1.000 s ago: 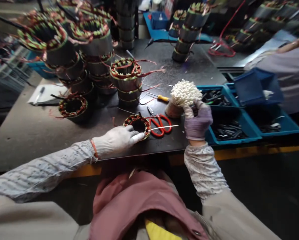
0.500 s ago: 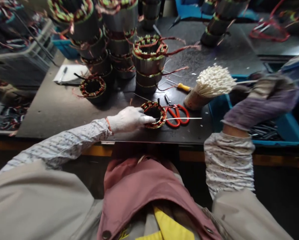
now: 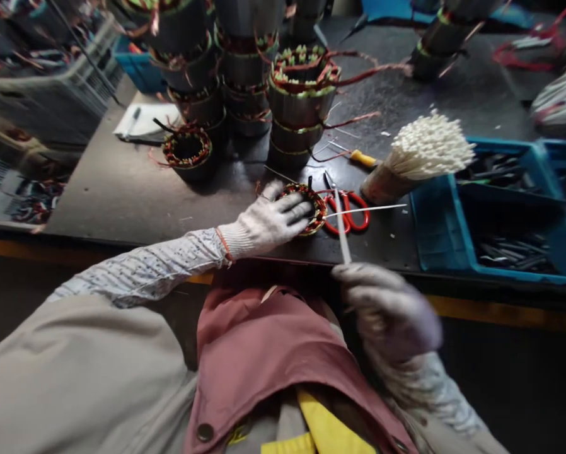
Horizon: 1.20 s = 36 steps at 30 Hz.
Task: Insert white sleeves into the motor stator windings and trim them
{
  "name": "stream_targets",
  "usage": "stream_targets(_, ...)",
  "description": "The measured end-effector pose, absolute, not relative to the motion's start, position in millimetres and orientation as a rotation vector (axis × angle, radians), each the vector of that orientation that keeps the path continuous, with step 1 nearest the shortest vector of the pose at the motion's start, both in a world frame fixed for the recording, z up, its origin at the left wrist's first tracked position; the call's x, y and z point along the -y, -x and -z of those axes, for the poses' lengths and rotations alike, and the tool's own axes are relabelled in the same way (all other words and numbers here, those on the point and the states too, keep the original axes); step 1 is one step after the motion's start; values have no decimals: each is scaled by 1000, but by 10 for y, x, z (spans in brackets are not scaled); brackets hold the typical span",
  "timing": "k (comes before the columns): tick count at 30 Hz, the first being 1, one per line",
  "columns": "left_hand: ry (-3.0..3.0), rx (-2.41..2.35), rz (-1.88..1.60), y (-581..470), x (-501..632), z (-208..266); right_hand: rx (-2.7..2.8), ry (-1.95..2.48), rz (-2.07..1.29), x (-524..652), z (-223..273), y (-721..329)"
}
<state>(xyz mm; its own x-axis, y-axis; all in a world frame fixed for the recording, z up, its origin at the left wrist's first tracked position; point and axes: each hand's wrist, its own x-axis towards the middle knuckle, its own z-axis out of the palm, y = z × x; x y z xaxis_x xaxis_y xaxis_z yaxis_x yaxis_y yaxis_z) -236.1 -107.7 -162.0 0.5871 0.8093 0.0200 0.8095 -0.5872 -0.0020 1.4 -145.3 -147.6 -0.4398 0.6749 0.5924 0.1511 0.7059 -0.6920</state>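
My left hand (image 3: 278, 217), in a white glove, lies over a small wound stator (image 3: 319, 214) near the table's front edge. Its fingers are stretched out across the ring and hide much of it. One white cable tie (image 3: 372, 210) sticks out rightward from that stator. Closer to me, my right hand (image 3: 389, 309), gloved and blurred, is closed on the lower end of another white cable tie (image 3: 342, 230), which points up and away over red-handled scissors (image 3: 361, 217). A dense bundle of white cable ties (image 3: 432, 142) stands tilted in a round holder to the right.
Stacked stators (image 3: 302, 94) rise behind the hands, with another small stator (image 3: 187, 151) at the left. A yellow-handled tool (image 3: 362, 158) lies by the bundle. Blue bins (image 3: 441, 233) with dark pieces are at right; a white pad (image 3: 144, 121) lies back left.
My right hand has come from beyond the bundle at right to near the table's front edge, bringing the cable tie. My left hand's fingers have spread over the stator. The view has shifted slightly.
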Motion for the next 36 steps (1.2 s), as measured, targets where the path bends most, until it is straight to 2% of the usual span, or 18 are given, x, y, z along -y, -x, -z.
stream_targets(3,2852,1392,186,2406,1016,1754,1966,546,-855,1857,1936,-56)
stream_targets(7,2877,1445,284,2408,960,1811,1820,722,-907,1955,2267,-33)
stream_targets(15,2887,1548,386,2393,985,1785,1675,1008,-861,1950,2315,-40)
stream_targets(27,2895,1644,500,2394,1017,1800,1642,966,-850,1736,2436,183)
stream_targets(32,2657,1985,931,2338,1112,1912,1544,989,-834,1440,2439,574)
stream_targets(36,2664,1898,1193,2284,1115,1967,1535,974,-824,1396,2318,590)
